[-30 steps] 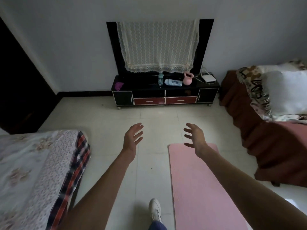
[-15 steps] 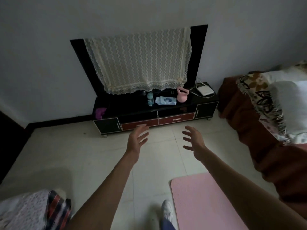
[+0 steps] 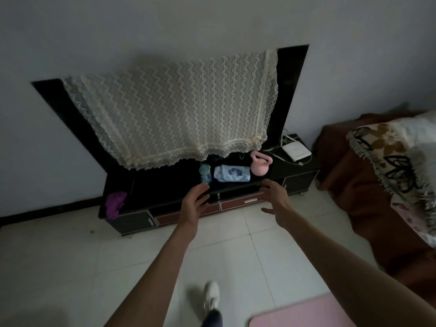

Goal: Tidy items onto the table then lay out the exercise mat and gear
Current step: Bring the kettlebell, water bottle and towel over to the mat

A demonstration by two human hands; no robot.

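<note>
Both hands reach empty with fingers spread, the right hand [image 3: 274,199] nearer the pink kettlebell [image 3: 260,163], which sits ahead and slightly left on the black TV stand [image 3: 297,178], the left hand [image 3: 192,204] farther.

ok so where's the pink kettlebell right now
In the head view, the pink kettlebell sits on the black TV cabinet, right of centre, between the blue pouch and the white box.

floor clear, bottle [image 3: 204,173], pouch [image 3: 231,173] btwn hands
</note>
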